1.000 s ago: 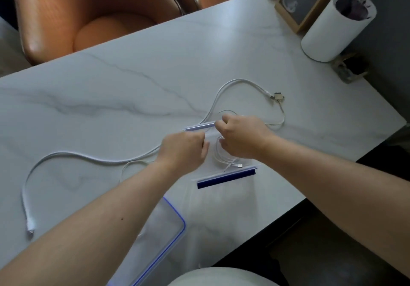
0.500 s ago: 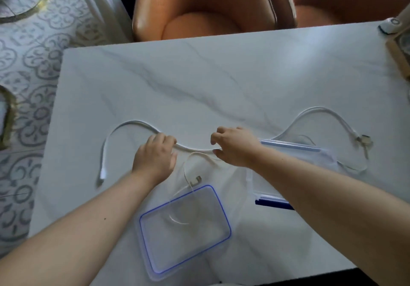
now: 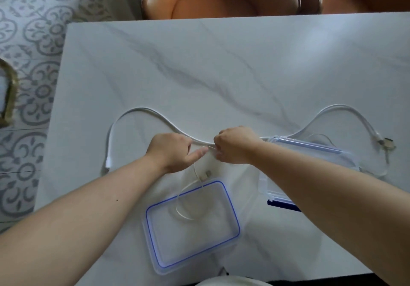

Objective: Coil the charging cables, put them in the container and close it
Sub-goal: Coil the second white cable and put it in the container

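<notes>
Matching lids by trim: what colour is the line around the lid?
Blue, on the lid; head view.

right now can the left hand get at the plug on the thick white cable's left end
Probably yes. The plug lies on bare table beside the left hand, nothing between; it would first release the thin cable it seems to pinch.

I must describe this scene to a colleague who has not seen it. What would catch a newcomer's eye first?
First, the left hand and right hand meeting in the centre, both pinching a thin white cable. Behind them a thick white cable snakes across the marble table, and a clear blue-rimmed lid lies near the front edge.
</notes>
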